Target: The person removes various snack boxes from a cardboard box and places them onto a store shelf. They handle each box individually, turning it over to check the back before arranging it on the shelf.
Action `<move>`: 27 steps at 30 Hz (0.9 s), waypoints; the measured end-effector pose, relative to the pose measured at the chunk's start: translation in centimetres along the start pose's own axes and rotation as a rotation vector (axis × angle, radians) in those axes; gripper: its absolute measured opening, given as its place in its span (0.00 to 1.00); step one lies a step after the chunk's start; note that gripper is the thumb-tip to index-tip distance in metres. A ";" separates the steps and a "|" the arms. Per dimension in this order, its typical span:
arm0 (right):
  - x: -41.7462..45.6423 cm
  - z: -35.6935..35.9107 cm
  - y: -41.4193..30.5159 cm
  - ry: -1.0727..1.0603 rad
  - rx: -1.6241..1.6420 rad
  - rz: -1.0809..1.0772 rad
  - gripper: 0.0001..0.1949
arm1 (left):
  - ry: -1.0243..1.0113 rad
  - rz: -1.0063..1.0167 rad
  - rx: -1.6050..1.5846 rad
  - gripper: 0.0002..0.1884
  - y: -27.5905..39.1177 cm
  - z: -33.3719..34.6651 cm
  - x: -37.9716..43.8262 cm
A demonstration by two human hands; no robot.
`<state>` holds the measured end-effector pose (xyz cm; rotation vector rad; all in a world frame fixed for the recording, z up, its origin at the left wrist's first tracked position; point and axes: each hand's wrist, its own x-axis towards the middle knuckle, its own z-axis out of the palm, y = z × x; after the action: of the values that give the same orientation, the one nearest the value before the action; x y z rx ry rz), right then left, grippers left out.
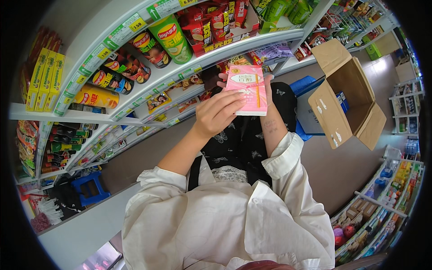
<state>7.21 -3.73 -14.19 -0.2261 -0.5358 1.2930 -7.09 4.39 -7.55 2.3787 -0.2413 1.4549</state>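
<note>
Both hands hold a pink Pejoy snack box [248, 84] with a white label, above my lap and in front of the shelves. My left hand [217, 111] lies across the box's lower front, its fingers on the printed face. Behind the box is my right hand [268, 88], mostly hidden, its fingertips showing past the box's edges. To the right an open cardboard carton [357, 92] stands tilted, flaps spread, with a few blue boxes [343, 102] inside.
A shelf [229, 47] with Lay's chip cans [171, 38] and red snack bags curves around the front and left. Yellow boxes [46, 79] stand far left. A blue plastic stool [90, 188] is at the lower left. More stocked shelves [381, 206] line the right.
</note>
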 end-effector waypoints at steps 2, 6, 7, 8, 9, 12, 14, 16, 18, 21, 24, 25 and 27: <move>-0.1 0.0 -0.3 0.012 -0.014 -0.020 0.53 | -0.080 -0.033 -0.043 0.15 -0.1 -0.1 -0.1; -1.1 -1.3 -0.4 0.413 0.081 -0.120 0.43 | -0.133 -0.266 -0.157 0.20 -0.5 -0.9 1.1; -1.4 -2.0 -0.7 0.430 0.095 -0.140 0.40 | -0.098 -0.400 -0.231 0.24 -0.5 -1.0 1.4; -1.2 -2.5 -0.5 0.384 0.078 -0.124 0.40 | -0.116 -0.672 -0.309 0.24 -1.1 -0.4 0.0; -0.9 -3.0 -0.4 0.338 0.061 -0.109 0.39 | -0.129 -0.945 -0.389 0.23 -1.8 0.1 -1.3; -1.0 -2.9 -0.2 0.373 0.139 -0.084 0.40 | -0.507 -1.337 -0.785 0.26 -1.7 0.1 -1.6; -0.6 -1.7 -0.5 0.313 0.050 -0.075 0.40 | -0.619 -1.360 -0.768 0.28 -0.9 0.6 -2.2; -0.7 -2.0 -0.9 0.311 0.034 -0.107 0.43 | -0.664 -1.345 -0.762 0.26 -0.4 1.3 -2.2; -0.9 -3.0 -0.9 0.252 0.045 -0.099 0.48 | -0.575 -1.295 -0.923 0.19 -0.7 2.4 -3.6; -0.8 -0.7 -0.8 0.267 0.096 -0.121 0.46 | -0.517 -1.266 -0.934 0.14 -0.4 1.2 -1.7; -0.7 -1.6 -0.4 0.388 0.197 -0.142 0.46 | -0.471 -1.188 -0.948 0.12 0.2 -2.3 2.3; -0.4 -1.4 -0.3 0.354 0.244 -0.141 0.45 | -0.471 -1.201 -0.984 0.12 0.2 -4.2 4.3; -0.3 0.9 -1.2 0.320 0.194 -0.169 0.44 | -0.319 -1.038 -0.976 0.13 0.6 -7.1 8.8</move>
<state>7.74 -4.45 -12.89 -0.2153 -0.1517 1.1086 -9.13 6.80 3.31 1.4595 0.1776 0.3104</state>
